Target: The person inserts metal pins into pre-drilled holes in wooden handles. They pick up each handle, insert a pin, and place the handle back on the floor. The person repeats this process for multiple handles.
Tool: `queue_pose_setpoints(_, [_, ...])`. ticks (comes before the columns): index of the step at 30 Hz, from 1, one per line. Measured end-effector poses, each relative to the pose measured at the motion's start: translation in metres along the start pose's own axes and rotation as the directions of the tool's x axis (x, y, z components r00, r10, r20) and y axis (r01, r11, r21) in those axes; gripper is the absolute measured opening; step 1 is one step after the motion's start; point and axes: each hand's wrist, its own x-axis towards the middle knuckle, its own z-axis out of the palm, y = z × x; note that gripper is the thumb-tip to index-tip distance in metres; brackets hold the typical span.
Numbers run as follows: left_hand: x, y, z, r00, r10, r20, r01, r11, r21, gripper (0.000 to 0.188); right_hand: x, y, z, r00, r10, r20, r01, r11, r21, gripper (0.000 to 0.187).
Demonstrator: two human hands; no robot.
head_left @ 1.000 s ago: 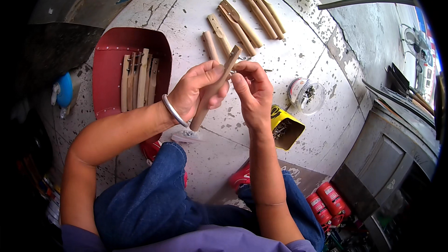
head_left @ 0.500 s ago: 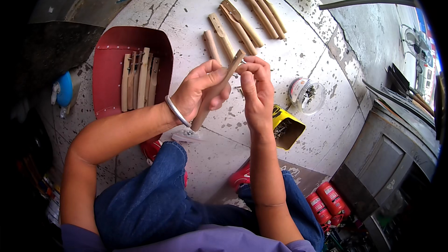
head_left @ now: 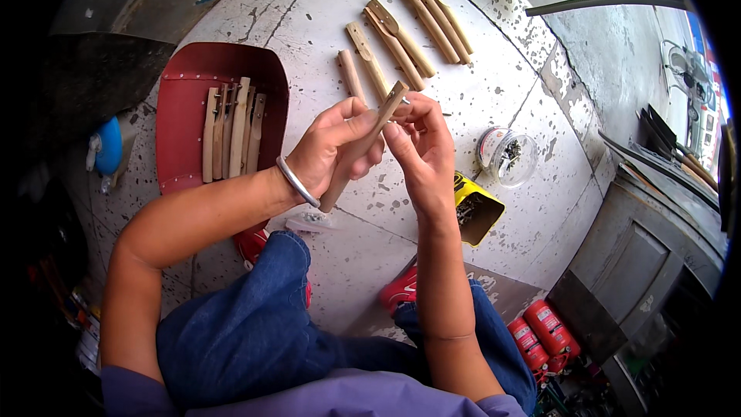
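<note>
My left hand (head_left: 333, 143) is wrapped round a wooden handle (head_left: 356, 156), which slants up to the right with its notched end on top. A small metal bolt (head_left: 405, 101) sticks out from the side of that end. Against the same side, my right hand (head_left: 423, 143) is closed, thumb and fingers pinching at a bolt that they mostly cover. Beyond my hands, several more wooden handles (head_left: 395, 46) lie on the pale floor. To the left, a red metal scoop-shaped container (head_left: 174, 108) holds several handles (head_left: 238, 131), some with bolts in their ends.
Right of my right hand stand a clear plastic jar (head_left: 528, 161) with small hardware and a yellow open-topped box (head_left: 482, 220) of metal pieces. A clear bag (head_left: 310, 221) lies below my left hand. Red fire extinguishers (head_left: 544, 332) and a grey cabinet (head_left: 633, 270) are at the lower right.
My right thumb has moved left and down onto the side of the handle, and the right fingers have closed in nearer to it. The left hand keeps its grip.
</note>
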Motion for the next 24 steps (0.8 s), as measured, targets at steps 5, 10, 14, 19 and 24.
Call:
queue_pose_setpoints(5, [-0.002,0.000,-0.002,1.000,-0.006,0.010,0.006,1.000,-0.019,0.017,0.001,0.000,-0.001,1.000,0.005,-0.017,-0.005,1.000,-0.014,0.016])
queue_pose_setpoints(10, [-0.005,0.001,-0.002,1.000,-0.014,-0.013,0.014,1.000,0.004,0.016,-0.001,0.000,-0.006,0.996,0.078,0.040,-0.073,0.991,-0.109,0.016])
queue_pose_setpoints(14, [-0.004,-0.002,-0.001,1.000,-0.003,0.002,0.003,1.000,-0.007,0.016,0.000,-0.001,-0.005,0.997,0.058,0.046,-0.055,0.996,-0.066,0.018])
queue_pose_setpoints(19, [-0.003,0.002,0.004,1.000,-0.006,-0.012,0.006,1.000,-0.015,0.016,-0.004,0.000,-0.005,0.998,0.034,0.047,-0.032,0.999,-0.037,0.018])
queue_pose_setpoints(24, [-0.003,-0.001,0.002,1.000,-0.008,-0.004,0.008,1.000,-0.014,0.017,-0.006,0.002,-0.002,1.000,-0.011,-0.008,0.010,0.983,-0.183,0.015])
